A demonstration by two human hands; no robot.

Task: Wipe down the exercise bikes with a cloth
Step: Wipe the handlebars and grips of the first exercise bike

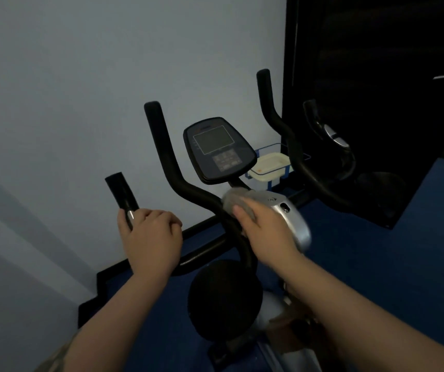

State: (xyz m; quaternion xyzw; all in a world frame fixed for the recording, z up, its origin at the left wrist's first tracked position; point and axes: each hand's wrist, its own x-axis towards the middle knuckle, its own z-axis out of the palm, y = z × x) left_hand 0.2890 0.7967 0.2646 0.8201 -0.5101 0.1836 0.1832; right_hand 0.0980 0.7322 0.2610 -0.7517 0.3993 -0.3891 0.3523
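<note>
An exercise bike stands before me with black handlebars and a dark console at the centre. My left hand grips the near-left handle, fingers curled round the bar. My right hand presses a grey cloth against the handlebar junction beside the silver stem cover. The cloth and right hand are blurred. A black round part of the bike sits below the hands.
A pale wall fills the left and back. A dark mirror panel stands at the right, reflecting the right handlebar. A blue wire basket with a cream tray sits on the blue floor behind the console.
</note>
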